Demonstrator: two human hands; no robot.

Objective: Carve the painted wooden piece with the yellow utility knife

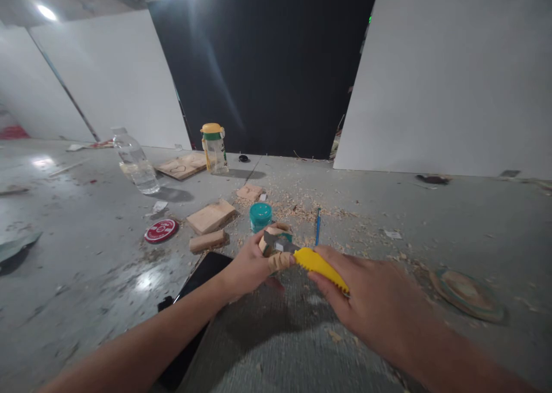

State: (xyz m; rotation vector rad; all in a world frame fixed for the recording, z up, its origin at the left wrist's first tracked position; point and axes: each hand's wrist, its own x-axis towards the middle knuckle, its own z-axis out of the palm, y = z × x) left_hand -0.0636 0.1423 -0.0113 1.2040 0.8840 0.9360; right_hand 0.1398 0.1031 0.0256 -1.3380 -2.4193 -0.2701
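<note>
Near the middle of the view, my left hand [252,266] is closed around a small piece of wood [264,245], with tan wrapping on one finger. My right hand [366,289] grips a yellow-handled knife [321,268] from the right. The knife's grey blade points left and lies over the wood piece, close to my left fingers. Just behind my left hand stands a teal round container [260,216]. A blue pencil-like stick [318,227] lies on the surface behind the knife.
Wood shavings [297,203] cover the grey surface. Left are wood blocks [211,216], a red round lid [161,230], a dark flat device [190,330] and a clear bottle [135,162]. Farther back stands a yellow-lidded cup [214,149]. A round disc [468,292] lies right.
</note>
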